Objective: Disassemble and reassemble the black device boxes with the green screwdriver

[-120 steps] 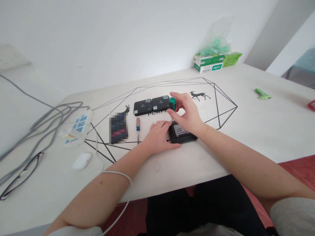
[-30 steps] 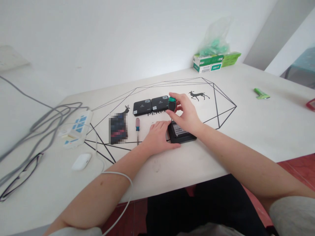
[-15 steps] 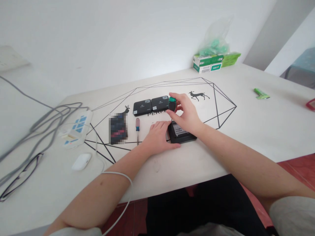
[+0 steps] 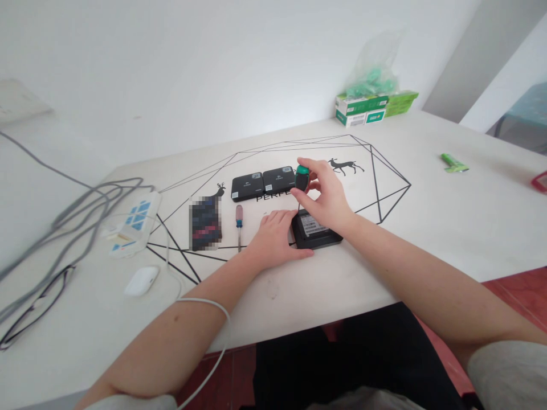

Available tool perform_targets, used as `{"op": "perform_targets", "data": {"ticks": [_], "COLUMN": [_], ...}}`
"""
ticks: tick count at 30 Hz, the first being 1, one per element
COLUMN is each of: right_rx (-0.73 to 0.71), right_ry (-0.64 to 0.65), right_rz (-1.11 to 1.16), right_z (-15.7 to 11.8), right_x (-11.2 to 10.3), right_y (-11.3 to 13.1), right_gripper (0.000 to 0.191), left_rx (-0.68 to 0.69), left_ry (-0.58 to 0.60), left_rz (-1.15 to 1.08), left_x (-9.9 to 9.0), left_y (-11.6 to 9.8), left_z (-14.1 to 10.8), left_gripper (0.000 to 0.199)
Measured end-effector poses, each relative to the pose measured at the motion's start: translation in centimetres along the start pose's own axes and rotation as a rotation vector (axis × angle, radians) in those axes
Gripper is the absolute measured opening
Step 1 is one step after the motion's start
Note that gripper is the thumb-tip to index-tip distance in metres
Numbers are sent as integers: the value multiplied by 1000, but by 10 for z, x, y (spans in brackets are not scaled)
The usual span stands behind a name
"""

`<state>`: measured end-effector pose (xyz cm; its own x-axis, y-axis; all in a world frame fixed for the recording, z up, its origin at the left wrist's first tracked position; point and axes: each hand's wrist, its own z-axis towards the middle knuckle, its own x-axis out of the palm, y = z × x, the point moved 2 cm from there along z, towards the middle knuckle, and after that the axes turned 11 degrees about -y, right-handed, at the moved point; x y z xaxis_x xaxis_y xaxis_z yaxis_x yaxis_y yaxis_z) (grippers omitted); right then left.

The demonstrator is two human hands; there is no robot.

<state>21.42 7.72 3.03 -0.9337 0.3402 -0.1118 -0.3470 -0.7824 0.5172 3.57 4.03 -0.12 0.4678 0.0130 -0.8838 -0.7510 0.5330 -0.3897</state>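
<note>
My right hand [image 4: 321, 193] is closed around the green-and-black handle of a screwdriver [image 4: 302, 177]. The tool stands nearly upright, and its thin shaft runs down to the back left corner of a black box [image 4: 327, 238]. Whether the tip sits in a screw is hidden. The box lies label-side up on the table. My left hand [image 4: 280, 239] grips its left side, thumb along the front edge and fingers at the back corner. Two more flat black boxes [image 4: 247, 186] lie side by side behind. A second screwdriver [image 4: 239, 222] with a reddish-and-blue handle lies to the left.
On the left are a white power strip [image 4: 135, 222], grey cables [image 4: 81, 216], a white earbud case [image 4: 142, 281] and glasses [image 4: 38, 307]. A pixelated dark item [image 4: 205, 223] lies beside the second screwdriver. Green-and-white boxes [image 4: 362, 108] stand by the wall; a green wrapper [image 4: 454, 163] lies right.
My right hand and the green-and-black screwdriver have shifted slightly to the right, and the shaft shows more clearly. My left hand and the box have stayed in place.
</note>
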Motion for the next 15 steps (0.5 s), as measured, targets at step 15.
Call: {"op": "perform_targets", "data": {"ticks": [15], "right_rx": [-29], "right_ry": [37], "right_rz": [0], "right_z": [0], "right_x": [1], "right_y": [2], "right_gripper": [53], "left_rx": [12], "left_ry": [7], "left_rz": [11], "left_x": [0], "left_y": [0], "left_z": [1], "left_gripper": [101]}}
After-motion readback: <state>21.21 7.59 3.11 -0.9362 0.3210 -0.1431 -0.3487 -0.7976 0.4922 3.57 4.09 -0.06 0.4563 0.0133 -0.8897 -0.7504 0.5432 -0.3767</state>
